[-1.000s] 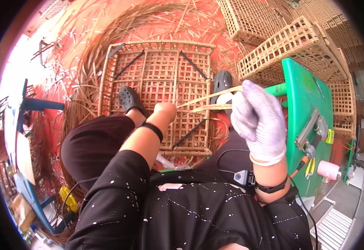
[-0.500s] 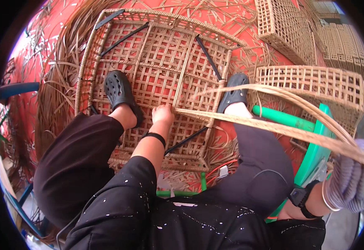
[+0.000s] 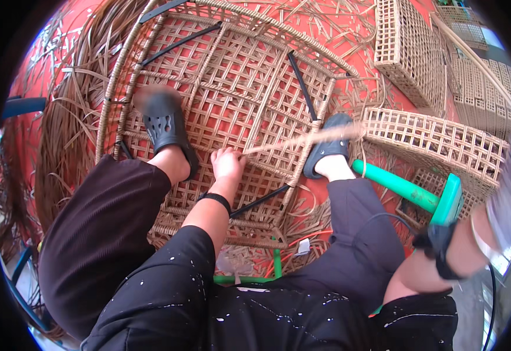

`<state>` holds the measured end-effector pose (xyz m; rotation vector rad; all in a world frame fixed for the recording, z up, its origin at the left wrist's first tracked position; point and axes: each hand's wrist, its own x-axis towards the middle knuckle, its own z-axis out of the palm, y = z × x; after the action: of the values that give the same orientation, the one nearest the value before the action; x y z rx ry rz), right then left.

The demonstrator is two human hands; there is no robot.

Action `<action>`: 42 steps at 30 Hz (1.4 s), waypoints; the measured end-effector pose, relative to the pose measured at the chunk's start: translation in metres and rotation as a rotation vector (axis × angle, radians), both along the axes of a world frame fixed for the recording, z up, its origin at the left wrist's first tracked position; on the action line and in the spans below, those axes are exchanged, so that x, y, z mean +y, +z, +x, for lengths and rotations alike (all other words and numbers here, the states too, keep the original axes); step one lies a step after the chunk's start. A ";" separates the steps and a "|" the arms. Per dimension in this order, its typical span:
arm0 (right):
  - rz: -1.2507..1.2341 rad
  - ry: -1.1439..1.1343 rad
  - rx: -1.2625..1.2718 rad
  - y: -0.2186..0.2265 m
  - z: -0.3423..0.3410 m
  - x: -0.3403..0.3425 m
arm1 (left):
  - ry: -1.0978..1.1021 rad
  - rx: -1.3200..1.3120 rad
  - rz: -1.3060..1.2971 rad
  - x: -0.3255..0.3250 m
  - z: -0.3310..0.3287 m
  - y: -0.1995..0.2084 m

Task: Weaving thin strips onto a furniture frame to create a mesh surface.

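Observation:
A large shallow wicker panel (image 3: 241, 93) with a wrapped frame and black corner braces lies on the floor between my feet. My left hand (image 3: 228, 162) is bare and closed near its lower middle, pinching a pale fibre strand (image 3: 293, 141). From those fingers the strand stretches right over my shoe, its far part smeared. My right hand (image 3: 510, 199), in a pale lavender-grey glove, is raised at the right edge. Motion blurs its fingers, so their grip cannot be made out. Another pale strand length (image 3: 484, 67) slants down towards that glove.
Dark clogs (image 3: 165, 126) stand on and beside the panel. Woven baskets (image 3: 437, 137) sit at right, more behind them. A green tube frame (image 3: 405, 186) lies near my right knee. Long loose fibres (image 3: 74, 117) heap at left; scraps litter the red floor (image 3: 50, 52).
My gloved right hand has swung upward, and the strand has swept away from its long loop across the right side. My left hand stays at nearly the same spot on the panel.

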<state>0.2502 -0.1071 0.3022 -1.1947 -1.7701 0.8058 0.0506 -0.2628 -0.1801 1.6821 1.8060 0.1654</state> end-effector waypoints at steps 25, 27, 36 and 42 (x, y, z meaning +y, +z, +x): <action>-1.561 -0.381 0.829 -0.478 -0.067 -0.103 | -0.051 0.139 -0.247 0.018 0.004 -0.003; -1.556 -0.310 0.704 -0.478 -0.064 -0.100 | -0.065 0.155 -0.261 0.020 0.005 -0.004; -1.002 0.211 -0.532 -0.469 -0.055 -0.111 | -0.111 0.073 -0.138 0.015 -0.003 0.001; -0.926 0.151 -0.748 -0.440 -0.041 -0.116 | -0.094 -0.006 -0.083 0.006 -0.004 0.006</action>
<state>0.2093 -0.2226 -0.1376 -2.1939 -2.1432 1.4947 0.0466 -0.2566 -0.1739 1.7021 1.7018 0.0542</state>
